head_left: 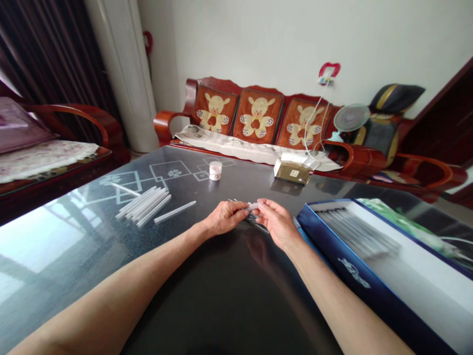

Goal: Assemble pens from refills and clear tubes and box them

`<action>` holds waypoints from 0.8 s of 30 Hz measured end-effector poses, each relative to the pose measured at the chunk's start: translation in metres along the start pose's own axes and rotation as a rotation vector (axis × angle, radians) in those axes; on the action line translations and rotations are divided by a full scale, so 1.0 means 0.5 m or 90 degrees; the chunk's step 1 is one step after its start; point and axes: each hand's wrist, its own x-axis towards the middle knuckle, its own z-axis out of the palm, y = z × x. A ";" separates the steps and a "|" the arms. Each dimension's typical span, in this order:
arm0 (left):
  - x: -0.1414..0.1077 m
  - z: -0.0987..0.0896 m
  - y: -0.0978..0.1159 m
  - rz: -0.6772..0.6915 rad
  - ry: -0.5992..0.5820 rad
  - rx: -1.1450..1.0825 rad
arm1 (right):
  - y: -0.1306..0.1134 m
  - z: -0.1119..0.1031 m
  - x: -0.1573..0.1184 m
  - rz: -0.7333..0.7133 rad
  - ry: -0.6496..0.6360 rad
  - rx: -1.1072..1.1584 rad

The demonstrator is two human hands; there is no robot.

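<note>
My left hand (226, 217) and my right hand (275, 223) meet above the middle of the dark table. Between their fingertips is a small whitish, translucent piece (253, 206), perhaps the end of a slim tube. Both hands pinch it, and the fingers cover much of its length. Just beneath and behind the hands lie a few thin dark sticks (258, 226), partly hidden. To the left rests a pile of slim white tubes (148, 204), with one single tube (175, 212) lying apart from it.
On the right stands an open blue box (343, 266) with a row of slim clear, dark-tipped tubes (342, 224) inside. A small round white container (215, 171) and a tissue box (293, 171) stand farther back on the glossy table (177, 296). Beyond is a wooden sofa (170, 123).
</note>
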 end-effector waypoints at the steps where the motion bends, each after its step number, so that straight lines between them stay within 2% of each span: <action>1: -0.001 0.000 0.002 -0.007 -0.002 0.008 | 0.003 0.001 -0.001 -0.001 -0.009 -0.011; 9: -0.003 -0.003 0.006 -0.063 -0.027 0.066 | 0.006 0.004 -0.010 -0.004 -0.041 -0.065; 17: -0.010 0.019 -0.009 0.029 0.037 0.170 | 0.007 0.015 -0.018 0.015 -0.005 -0.057; 20: -0.012 0.017 -0.014 0.066 0.036 0.237 | 0.015 0.016 -0.017 0.016 -0.004 -0.067; 22: -0.012 0.009 -0.015 0.087 0.017 0.290 | 0.021 0.012 -0.013 0.004 -0.025 -0.101; 24: -0.013 0.000 -0.013 0.111 -0.008 0.349 | 0.021 0.005 -0.009 -0.058 -0.054 -0.218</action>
